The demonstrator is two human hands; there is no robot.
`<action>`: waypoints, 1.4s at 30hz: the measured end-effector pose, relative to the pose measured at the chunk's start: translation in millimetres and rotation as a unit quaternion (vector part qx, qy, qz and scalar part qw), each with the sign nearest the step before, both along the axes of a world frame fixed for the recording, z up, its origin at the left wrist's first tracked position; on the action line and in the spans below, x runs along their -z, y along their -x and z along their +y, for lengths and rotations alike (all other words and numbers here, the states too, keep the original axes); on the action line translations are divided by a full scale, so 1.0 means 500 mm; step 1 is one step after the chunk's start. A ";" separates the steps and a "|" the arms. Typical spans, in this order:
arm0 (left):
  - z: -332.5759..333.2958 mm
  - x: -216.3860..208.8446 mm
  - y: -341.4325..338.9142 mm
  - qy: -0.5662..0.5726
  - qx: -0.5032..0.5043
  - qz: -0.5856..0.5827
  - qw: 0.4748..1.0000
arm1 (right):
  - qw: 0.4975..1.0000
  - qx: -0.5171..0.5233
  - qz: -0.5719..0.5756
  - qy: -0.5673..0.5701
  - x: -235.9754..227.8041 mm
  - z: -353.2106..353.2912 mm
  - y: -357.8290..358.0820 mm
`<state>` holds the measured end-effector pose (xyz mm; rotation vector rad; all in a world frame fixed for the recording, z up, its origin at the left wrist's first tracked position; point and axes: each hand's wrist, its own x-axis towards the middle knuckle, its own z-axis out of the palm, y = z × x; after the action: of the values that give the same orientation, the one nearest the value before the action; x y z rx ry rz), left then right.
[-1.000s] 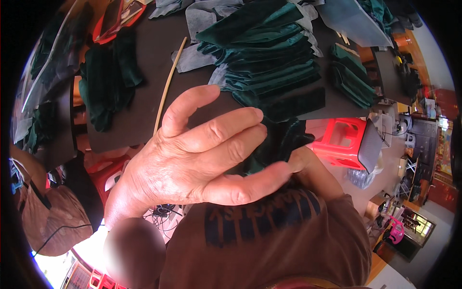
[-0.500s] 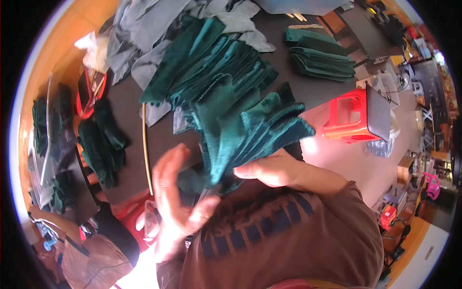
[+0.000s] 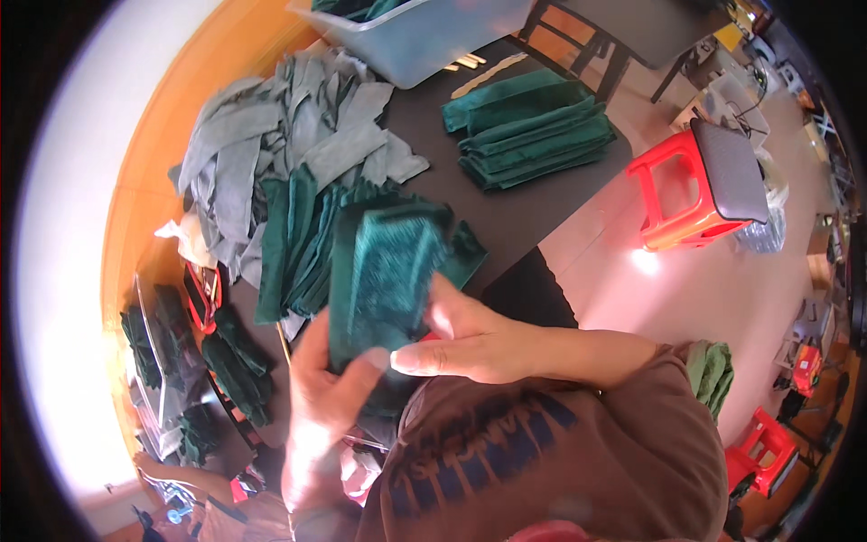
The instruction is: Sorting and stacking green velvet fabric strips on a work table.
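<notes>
Both my hands are closed on a bundle of dark green velvety cloth pieces (image 3: 388, 271), held up in front of my chest. My left hand (image 3: 330, 384) grips its lower left edge with fingers behind and thumb in front. My right hand (image 3: 470, 339) holds its lower right side, with the thumb laid across the bottom near the left thumb. The bundle is slightly blurred, and the pieces in it overlap. Just beyond it on the dark table lies a loose row of more green cloth pieces (image 3: 298, 248), partly hidden by the bundle.
Grey cloth strips (image 3: 289, 126) are heaped at the far left. A neat green cloth stack (image 3: 533, 135) sits near a translucent bin (image 3: 424, 41). On the floor at right stands a red stool (image 3: 668, 194). Another person's arm (image 3: 190, 477) shows at lower left, near further green bundles (image 3: 235, 370).
My left hand, previously open beside the cloth, has closed on it. The fanned-out bundle is now held more compactly between both hands. The view has shifted, showing more of the bin.
</notes>
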<state>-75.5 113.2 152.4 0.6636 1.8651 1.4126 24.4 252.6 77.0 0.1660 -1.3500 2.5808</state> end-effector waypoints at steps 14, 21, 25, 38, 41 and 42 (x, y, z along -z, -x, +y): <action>0.335 -0.041 0.159 0.031 0.092 0.168 0.981 | 0.555 0.489 -0.034 -0.672 0.008 0.452 -0.046; 0.433 -0.016 0.187 0.058 0.156 0.333 0.928 | 0.482 0.339 -0.068 -0.805 0.054 0.535 0.064; 0.457 -0.012 0.179 0.034 0.161 0.376 0.912 | 0.500 0.295 -0.110 -0.807 0.088 0.554 0.086; 0.511 0.005 0.179 0.027 0.172 0.521 0.836 | 0.592 0.283 -0.051 -0.753 0.059 0.543 0.061; 0.542 0.048 0.207 -0.104 0.154 0.636 0.749 | 0.610 0.276 -0.017 -0.742 0.035 0.531 0.031; 0.553 0.056 0.210 -0.103 0.152 0.636 0.749 | 0.612 0.279 0.017 -0.740 0.033 0.529 0.020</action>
<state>-180.5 389.8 124.4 2.3651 2.2986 0.9224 14.2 517.3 60.5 0.0092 -2.5354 0.4447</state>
